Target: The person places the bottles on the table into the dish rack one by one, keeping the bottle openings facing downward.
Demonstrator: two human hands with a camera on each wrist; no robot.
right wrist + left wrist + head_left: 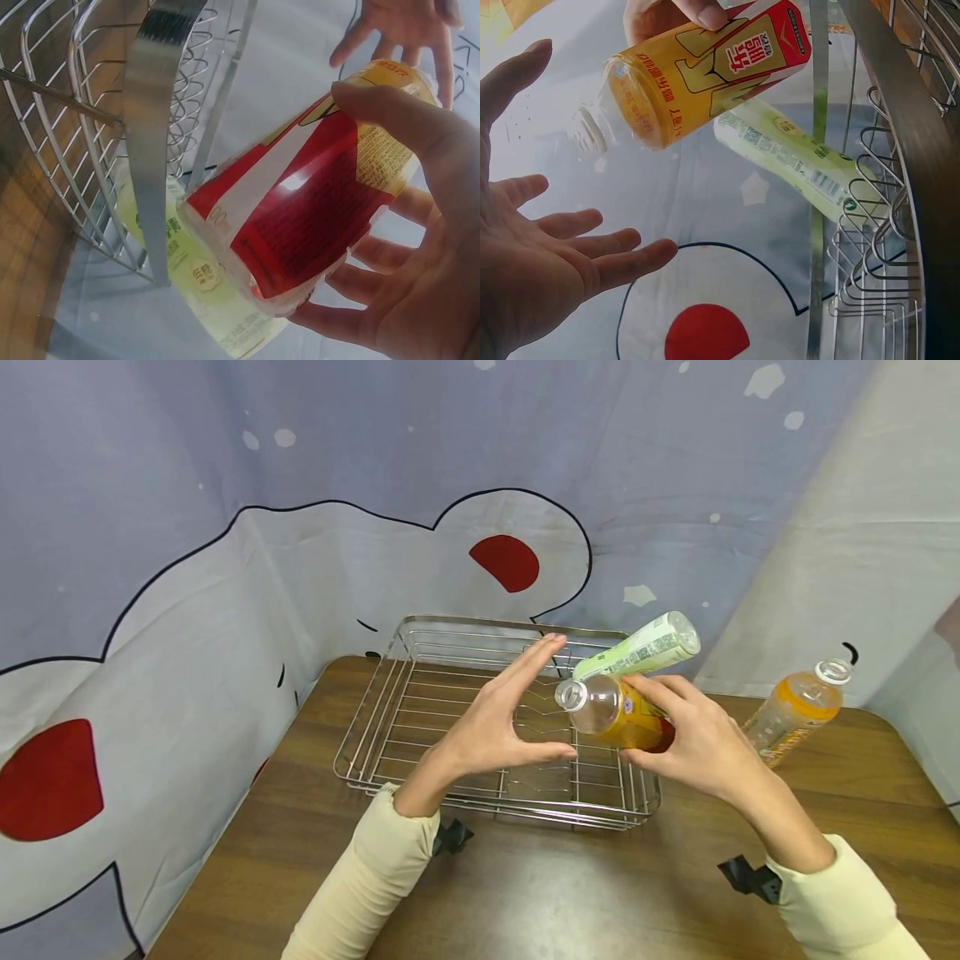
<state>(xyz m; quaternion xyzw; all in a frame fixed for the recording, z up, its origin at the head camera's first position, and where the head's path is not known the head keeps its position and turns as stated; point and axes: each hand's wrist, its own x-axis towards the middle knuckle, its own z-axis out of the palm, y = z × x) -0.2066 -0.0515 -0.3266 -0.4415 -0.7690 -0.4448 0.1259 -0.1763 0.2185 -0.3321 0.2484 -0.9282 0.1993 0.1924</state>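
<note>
My right hand (701,735) grips a clear plastic bottle with a yellow and red label (630,714) above the wire rack (480,622). The bottle lies tilted, its capless neck pointing left, its red base toward my palm. Just left of that neck is my left hand (487,731), thumb and fingers spread wide, apart from the bottle. In the left wrist view the left fingers (619,259) are extended with nothing in them. A light green bottle (648,647) leans in the rack's back right corner, bottom end up, behind the held bottle.
Right of the rack, a clear bottle with an orange band (798,710) stands on the wooden table (540,893), partly behind my right hand. A patterned cloth (390,435) hangs behind the table and along its sides. Wire dividers (877,187) rise inside the rack.
</note>
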